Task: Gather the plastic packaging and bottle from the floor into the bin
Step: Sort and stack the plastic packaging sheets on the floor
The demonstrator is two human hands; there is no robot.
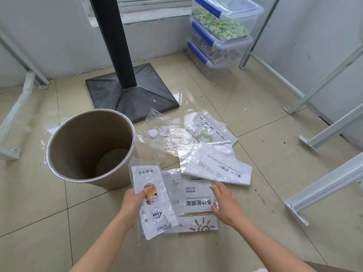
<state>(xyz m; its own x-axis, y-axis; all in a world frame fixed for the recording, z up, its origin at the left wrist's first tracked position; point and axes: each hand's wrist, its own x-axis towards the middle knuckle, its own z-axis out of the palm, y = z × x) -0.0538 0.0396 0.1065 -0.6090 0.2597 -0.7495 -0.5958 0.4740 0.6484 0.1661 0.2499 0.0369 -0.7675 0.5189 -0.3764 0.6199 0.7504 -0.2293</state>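
A brown round bin [82, 142] with a metal rim stands open on the tiled floor at the left. My left hand [132, 203] grips a white printed pouch [155, 205] by its left edge, lifted just in front of the bin. My right hand [225, 203] rests with spread fingers on the right edge of a flat clear package with black lettering [192, 195]. Beyond lie a white "LEISURE WEAR" bag [218, 165], a clear crinkled wrapper [172, 134], another clear printed bag [211, 128] and a clear bottle with a white cap [156, 143].
A black pole on a square black base [129, 91] stands behind the bin. Three stacked clear boxes with blue clips [222, 36] sit in the far corner. White metal frame legs [326, 185] run along the right and left [15, 114] sides.
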